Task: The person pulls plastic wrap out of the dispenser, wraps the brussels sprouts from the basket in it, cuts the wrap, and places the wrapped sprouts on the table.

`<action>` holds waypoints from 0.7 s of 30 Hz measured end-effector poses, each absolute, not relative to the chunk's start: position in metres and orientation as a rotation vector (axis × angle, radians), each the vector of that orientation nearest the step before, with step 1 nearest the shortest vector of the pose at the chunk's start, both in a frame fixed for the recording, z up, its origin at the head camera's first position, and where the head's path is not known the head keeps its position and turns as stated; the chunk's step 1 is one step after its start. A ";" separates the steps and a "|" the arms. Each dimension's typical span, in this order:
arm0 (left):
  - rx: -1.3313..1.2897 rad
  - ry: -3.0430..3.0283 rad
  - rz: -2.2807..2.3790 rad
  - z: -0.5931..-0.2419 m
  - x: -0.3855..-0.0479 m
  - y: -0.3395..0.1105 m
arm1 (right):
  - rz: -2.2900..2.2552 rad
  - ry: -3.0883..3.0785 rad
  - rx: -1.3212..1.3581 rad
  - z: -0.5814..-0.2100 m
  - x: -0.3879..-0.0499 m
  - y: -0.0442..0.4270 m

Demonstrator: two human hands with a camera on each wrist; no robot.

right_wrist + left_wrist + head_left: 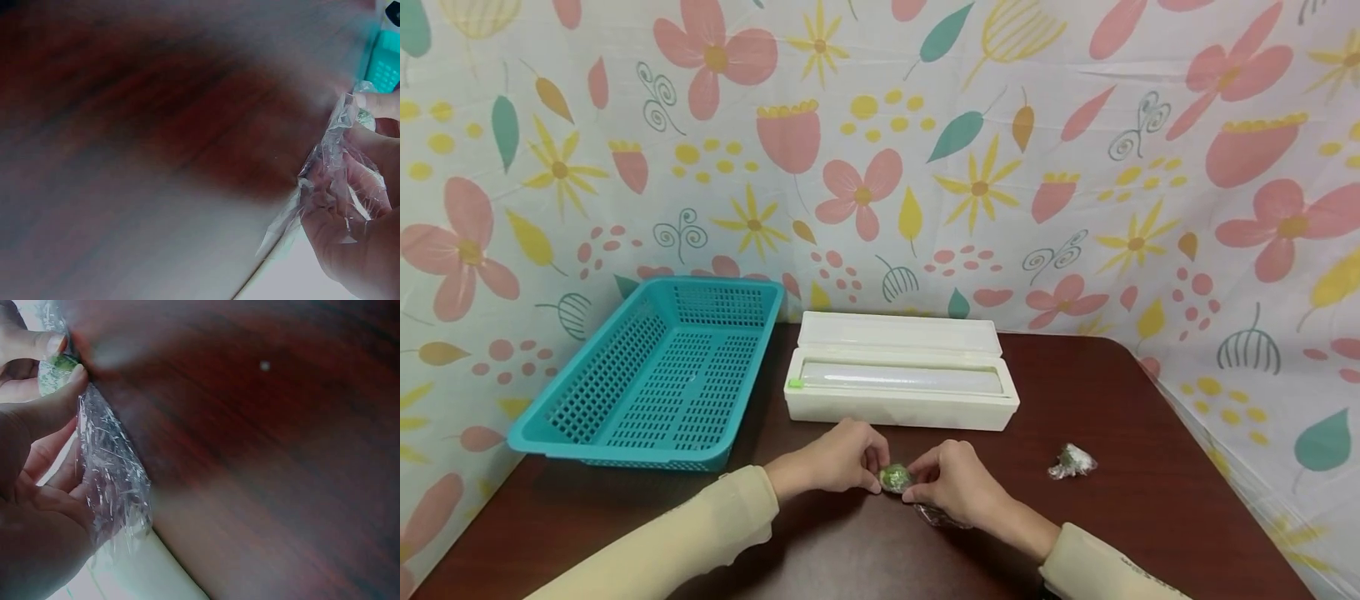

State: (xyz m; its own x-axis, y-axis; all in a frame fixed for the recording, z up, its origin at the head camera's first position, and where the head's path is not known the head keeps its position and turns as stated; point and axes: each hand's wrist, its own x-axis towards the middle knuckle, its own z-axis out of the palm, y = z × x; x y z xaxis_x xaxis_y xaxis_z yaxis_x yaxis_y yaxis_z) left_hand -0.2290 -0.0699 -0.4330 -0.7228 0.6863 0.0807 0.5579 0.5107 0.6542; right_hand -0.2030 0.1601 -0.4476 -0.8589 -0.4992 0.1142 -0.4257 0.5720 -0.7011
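Observation:
Between the two hands, low in the middle of the head view, lies a small round green piece (896,478) in clear cling film; its exact kind is hard to make out. My left hand (848,457) pinches its left side with thumb and fingers. From the right, my right hand (958,481) pinches the wrapped piece too. Loose cling film (115,469) trails along the left palm in the left wrist view. More crumpled film (334,159) bunches by the right fingers in the right wrist view. Part of the green piece is hidden behind fingertips.
Beyond the hands stands a white cling film box (898,410), lid raised, with a film roll (902,377) inside. A teal plastic basket (625,454) is at the left. Another film-wrapped green piece (1072,461) lies to the right on the dark wooden table (1150,533).

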 end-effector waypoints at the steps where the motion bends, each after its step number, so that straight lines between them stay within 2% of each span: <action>1: 1.069 2.560 0.998 -0.434 -0.229 -0.070 | -1.165 2.696 -0.793 -0.448 -0.203 0.160; 21: 1.189 2.609 0.894 -0.430 -0.223 -0.075 | -1.198 2.681 -0.838 -0.435 -0.202 0.173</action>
State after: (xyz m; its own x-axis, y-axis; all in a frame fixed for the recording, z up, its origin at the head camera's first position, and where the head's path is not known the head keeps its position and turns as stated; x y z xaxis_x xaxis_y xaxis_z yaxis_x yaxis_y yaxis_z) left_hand -0.2226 -0.0751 -0.4296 -0.6784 0.7256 0.1149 0.6437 0.5118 0.5690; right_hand -0.2018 0.1726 -0.4352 -0.8458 -0.5154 0.1376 -0.4464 0.5427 -0.7115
